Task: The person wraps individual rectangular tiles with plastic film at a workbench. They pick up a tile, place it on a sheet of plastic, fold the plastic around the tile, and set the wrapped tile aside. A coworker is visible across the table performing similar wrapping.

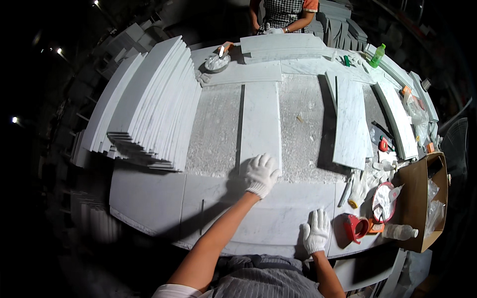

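Note:
My left hand [260,174], in a white glove, rests with fingers spread on the near end of a long white marble strip [260,121] that lies lengthwise on the rough grey worktable [214,131]. My right hand [316,231], also gloved, lies flat on the smooth marble slab [258,216] at the table's near edge. Neither hand holds anything. A thin marble edge piece [242,126] stands just left of the strip.
A tall stack of curved marble slabs [154,104] fills the left. More marble strips [351,119] lie right. A red tape dispenser [355,227], a bowl of paste [383,201], bottles and a cardboard box [422,198] crowd the right edge. Another person's gloved hand [273,31] works across the table.

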`<move>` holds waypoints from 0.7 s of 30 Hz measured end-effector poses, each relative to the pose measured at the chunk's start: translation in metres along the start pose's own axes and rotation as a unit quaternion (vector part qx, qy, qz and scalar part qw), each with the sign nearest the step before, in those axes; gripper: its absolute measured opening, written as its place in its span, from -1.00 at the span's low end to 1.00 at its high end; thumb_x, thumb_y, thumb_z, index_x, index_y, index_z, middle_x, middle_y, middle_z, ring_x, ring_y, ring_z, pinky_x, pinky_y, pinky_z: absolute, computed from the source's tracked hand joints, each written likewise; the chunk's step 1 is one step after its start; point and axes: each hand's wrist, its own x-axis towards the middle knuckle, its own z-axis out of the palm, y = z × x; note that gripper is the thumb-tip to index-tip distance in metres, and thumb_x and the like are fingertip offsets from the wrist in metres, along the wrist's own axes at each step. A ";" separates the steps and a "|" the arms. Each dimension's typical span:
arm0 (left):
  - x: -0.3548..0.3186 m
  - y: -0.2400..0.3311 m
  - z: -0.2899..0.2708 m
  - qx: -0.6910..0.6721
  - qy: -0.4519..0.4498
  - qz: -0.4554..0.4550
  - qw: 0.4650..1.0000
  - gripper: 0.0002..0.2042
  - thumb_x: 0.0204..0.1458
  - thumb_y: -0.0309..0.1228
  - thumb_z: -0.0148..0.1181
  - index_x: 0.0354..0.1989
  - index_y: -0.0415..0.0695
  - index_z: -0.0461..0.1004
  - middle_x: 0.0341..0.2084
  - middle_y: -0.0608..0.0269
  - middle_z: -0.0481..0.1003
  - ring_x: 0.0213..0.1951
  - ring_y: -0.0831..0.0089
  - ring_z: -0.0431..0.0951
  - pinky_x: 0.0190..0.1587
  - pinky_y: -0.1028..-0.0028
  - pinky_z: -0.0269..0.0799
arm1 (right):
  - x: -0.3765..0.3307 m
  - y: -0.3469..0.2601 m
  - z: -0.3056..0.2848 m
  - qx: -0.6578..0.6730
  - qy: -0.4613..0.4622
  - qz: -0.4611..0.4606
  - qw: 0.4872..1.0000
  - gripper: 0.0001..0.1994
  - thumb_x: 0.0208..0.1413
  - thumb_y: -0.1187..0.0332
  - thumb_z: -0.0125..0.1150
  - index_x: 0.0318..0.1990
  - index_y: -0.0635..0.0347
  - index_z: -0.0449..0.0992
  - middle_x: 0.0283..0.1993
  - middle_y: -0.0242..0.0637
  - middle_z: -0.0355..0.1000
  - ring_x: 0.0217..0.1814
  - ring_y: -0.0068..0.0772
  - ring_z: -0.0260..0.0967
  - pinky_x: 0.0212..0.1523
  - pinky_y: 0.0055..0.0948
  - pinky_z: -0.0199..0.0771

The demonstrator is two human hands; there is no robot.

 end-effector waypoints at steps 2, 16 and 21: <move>0.026 0.010 0.014 -0.001 -0.031 -0.014 0.999 -0.63 -0.05 -0.10 0.21 -0.09 0.03 0.46 0.04 0.25 0.36 0.19 0.21 0.25 0.22 0.06 0.14 | 0.000 0.000 0.000 -0.007 -0.010 0.007 1.000 -0.42 0.16 0.06 0.07 0.23 0.28 0.32 0.35 0.05 0.18 0.41 0.17 0.05 0.38 0.05 -0.01; 0.037 -0.013 0.014 0.065 -0.055 -0.067 0.994 -0.47 -0.13 -0.15 0.28 0.09 0.04 0.40 0.14 0.21 0.28 0.19 0.15 0.23 0.22 0.04 0.15 | 0.008 0.002 -0.002 0.000 -0.057 0.023 0.998 -0.39 0.18 0.03 0.02 0.24 0.33 0.29 0.35 0.13 0.15 0.41 0.24 0.02 0.37 0.11 -0.05; 0.084 -0.041 0.008 0.078 -0.083 -0.201 0.973 -0.38 -0.11 -0.08 0.33 0.16 0.01 0.32 0.17 0.16 0.26 0.17 0.10 0.28 0.19 0.09 0.21 | 0.011 0.000 -0.005 0.001 -0.077 0.028 0.997 -0.37 0.18 0.04 0.01 0.27 0.36 0.24 0.35 0.17 0.14 0.42 0.28 -0.01 0.37 0.14 -0.06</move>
